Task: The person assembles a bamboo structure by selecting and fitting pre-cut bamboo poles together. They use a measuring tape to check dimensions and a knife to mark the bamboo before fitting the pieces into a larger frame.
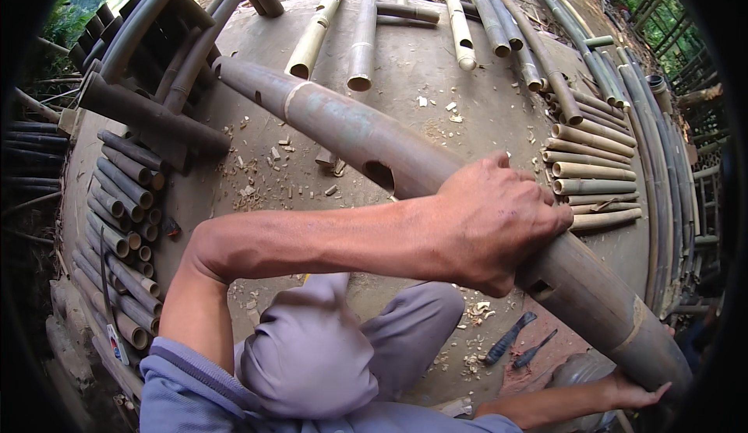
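A thick brown bamboo pole slants across in front of me, from the upper left to the lower right. Several holes are cut into it, one of them a large dark opening near its middle. My left hand is closed over the pole right of that opening, its forearm crossing my view. Down at the pole's near end, my right hand cups it from below, with some fingers hidden behind it. Beneath the pole, two dark-handled tools lie on the ground near my knee, among pale wood shavings.
Short cut bamboo pieces are stacked at left, beside a long thin blade. A bamboo frame stands behind them. Long poles lie ahead. More short pieces and long poles line the right. Chips litter the ground.
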`<state>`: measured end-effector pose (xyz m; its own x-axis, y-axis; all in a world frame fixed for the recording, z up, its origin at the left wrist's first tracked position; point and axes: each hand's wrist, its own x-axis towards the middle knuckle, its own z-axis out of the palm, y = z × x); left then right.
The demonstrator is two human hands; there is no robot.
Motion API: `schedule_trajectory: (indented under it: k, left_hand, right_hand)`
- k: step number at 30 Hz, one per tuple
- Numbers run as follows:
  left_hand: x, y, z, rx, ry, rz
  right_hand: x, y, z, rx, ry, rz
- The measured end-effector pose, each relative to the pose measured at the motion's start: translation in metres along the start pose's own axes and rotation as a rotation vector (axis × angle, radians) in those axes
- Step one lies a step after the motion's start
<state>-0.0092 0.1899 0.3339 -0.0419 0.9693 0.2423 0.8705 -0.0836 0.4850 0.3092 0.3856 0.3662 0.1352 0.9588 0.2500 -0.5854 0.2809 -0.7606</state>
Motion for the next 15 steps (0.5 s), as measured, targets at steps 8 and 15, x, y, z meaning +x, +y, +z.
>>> schedule_trajectory:
  k: [8, 15]
  left_hand:
    - [0.017, -0.102, 0.037, 0.222, 0.107, -0.025]
    - [-0.023, -0.120, 0.071, -0.151, 0.607, -0.391]
  right_hand:
    - [-0.078, 0.085, 0.005, 0.130, 0.066, 0.036]
    - [-0.149, 0.165, 0.010, 0.197, -0.089, 0.175]
